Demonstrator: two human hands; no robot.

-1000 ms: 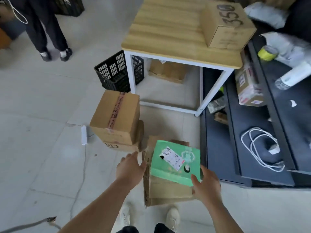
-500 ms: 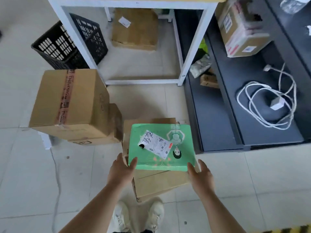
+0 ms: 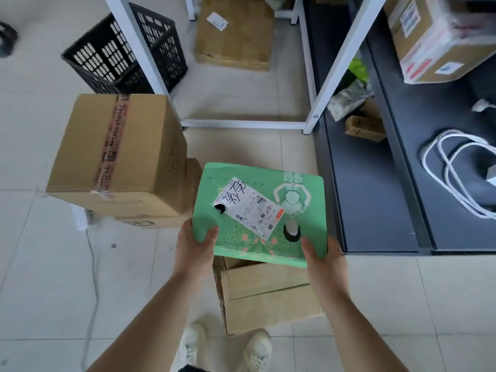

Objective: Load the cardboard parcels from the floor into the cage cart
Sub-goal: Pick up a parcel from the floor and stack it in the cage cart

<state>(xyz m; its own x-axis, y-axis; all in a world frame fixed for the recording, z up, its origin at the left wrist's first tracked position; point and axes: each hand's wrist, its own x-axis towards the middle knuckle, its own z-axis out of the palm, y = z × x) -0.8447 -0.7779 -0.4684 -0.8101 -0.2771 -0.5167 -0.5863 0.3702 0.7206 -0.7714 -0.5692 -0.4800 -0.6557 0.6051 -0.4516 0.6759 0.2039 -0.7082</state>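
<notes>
A flat green parcel (image 3: 257,210) with a white shipping label lies on top of a brown cardboard box (image 3: 268,294) on the floor in front of my feet. My left hand (image 3: 197,245) grips its near left corner, thumb on top. My right hand (image 3: 323,255) grips its near right corner. To the left, a large taped cardboard box (image 3: 115,154) sits on a smaller box (image 3: 150,222). Another cardboard parcel (image 3: 233,41) lies under the white table frame. No cage cart shows in the view.
A black plastic crate (image 3: 120,55) stands behind the taped box. The white table legs (image 3: 335,65) rise ahead. At right is a dark platform (image 3: 375,197) with a coiled white cable (image 3: 456,173), a small box (image 3: 365,127) and a taped parcel (image 3: 440,38). A thin cable (image 3: 92,264) runs over the floor tiles.
My head has tilted down and come closer. Both hands have moved from beside the green parcel to closing on its near corners.
</notes>
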